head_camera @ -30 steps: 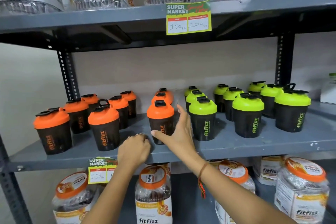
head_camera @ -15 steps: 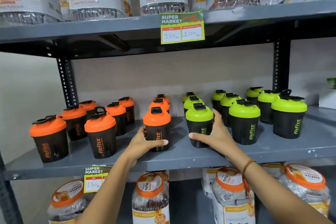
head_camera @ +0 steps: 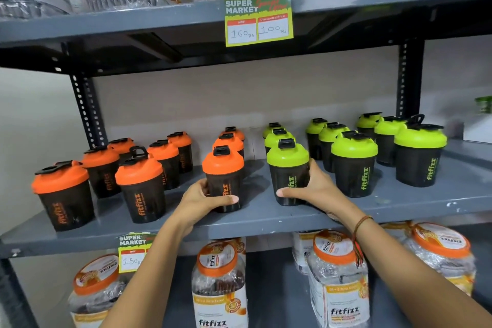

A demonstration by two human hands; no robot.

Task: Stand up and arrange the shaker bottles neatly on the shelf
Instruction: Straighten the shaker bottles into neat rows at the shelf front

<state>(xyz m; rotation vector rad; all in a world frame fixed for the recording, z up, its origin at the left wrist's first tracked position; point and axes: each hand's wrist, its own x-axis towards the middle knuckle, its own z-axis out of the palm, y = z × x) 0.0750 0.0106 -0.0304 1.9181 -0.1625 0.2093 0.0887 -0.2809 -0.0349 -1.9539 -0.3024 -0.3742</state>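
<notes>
Ten orange-lidded shakers (head_camera: 141, 189) and nine green-lidded shakers (head_camera: 354, 165) stand on the grey shelf (head_camera: 266, 217). The left hand (head_camera: 198, 201) clasps the front orange shaker (head_camera: 223, 181), the right hand (head_camera: 312, 189) the front green shaker (head_camera: 288, 173); jars (head_camera: 219, 285) sit below.

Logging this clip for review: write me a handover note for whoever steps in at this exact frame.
Left hand grips the front orange-lidded shaker; right hand grips the front green-lidded shaker. Both stand upright near the front edge of the grey shelf.
Done: every visible shaker is upright, orange left, green right.
Left: rows look uneven, especially the orange ones; probably align them and release.
</notes>
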